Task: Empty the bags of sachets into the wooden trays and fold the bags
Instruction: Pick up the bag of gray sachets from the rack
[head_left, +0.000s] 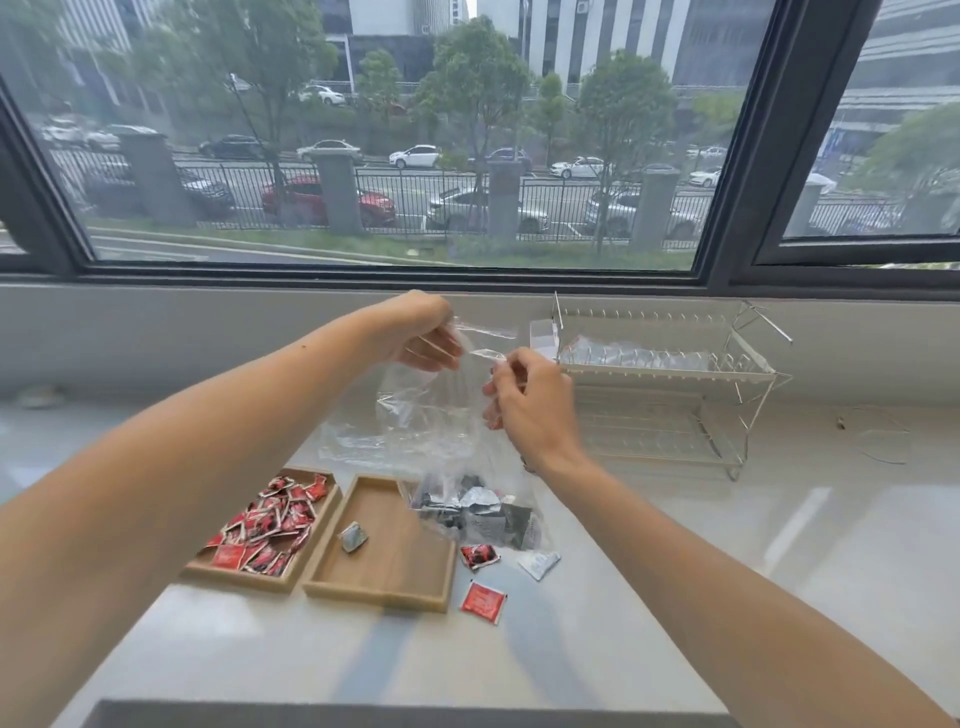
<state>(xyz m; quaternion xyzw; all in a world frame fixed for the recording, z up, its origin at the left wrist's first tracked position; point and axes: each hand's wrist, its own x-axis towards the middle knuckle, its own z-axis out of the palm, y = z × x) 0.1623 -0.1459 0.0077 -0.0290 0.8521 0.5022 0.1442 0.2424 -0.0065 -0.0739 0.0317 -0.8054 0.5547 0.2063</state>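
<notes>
Head view. Fingers (436, 353) of the left hand (415, 332) curled, pinching the top edge of a clear plastic bag (426, 415); fingers (498, 389) of the right hand (530, 400) curled too, gripping the same edge just beside. Fingertips lie partly behind the film, so exact contact is hard to read. The bag hangs between the hands, raised over the white counter (675, 571); its outline is faint against the pale wall. Crumpled silver sachets (478, 506) bunch in its bottom, blurred, print unreadable. That bottom overlaps the far right corner of the right-side wooden tray (395, 566); resting on it or just above, cannot tell. The tray carries one lone silver sachet (354, 537). Touching its left side, the left-side wooden tray (208, 569) holds a heap of small red sachets (270, 525). Loose on the counter right of the trays: two red packets (483, 601) and one pale packet (539, 562). A white wire dish rack (660, 384) stands behind the right hand, under the window; the hand covers part of its left end. Both forearms cut off at the frame's lower edge.
</notes>
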